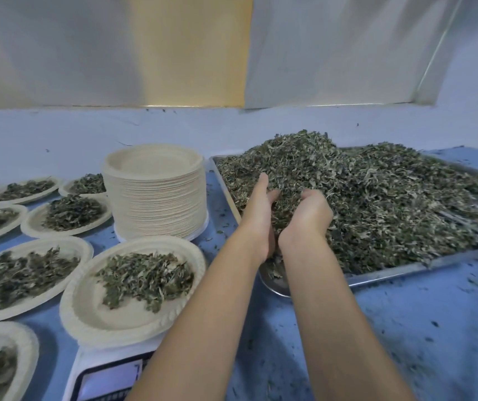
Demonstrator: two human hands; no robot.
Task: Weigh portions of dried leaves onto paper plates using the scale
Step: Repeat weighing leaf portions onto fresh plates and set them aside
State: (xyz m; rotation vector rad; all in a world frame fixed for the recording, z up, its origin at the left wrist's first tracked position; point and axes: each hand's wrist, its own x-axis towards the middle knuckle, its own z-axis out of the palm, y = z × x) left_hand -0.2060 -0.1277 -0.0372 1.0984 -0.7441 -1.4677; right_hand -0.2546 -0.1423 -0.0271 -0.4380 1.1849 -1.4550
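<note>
Blue worktop (405, 342), steel panels behind, leaf crumbs scattered about. On the right side the metal tray (405, 270) is heaped with dried leaves (376, 198), and both hands are in at its near-left corner. The left hand (256, 204), fingers fairly straight, presses flat against a clump. The right hand (307, 215) curls over the same clump: 2 hands cupping 1 scoop. So this looks like the gathering step. At the near-left edge the scale (110, 369) carries a part-filled paper plate (81, 314); its display is too blurred to read. The next move, I'd say: lift clear, swing left over that plate, and release gradually while watching the reading. The stack of spare plates (156, 198) stands just beside the tray's left rim.
</note>
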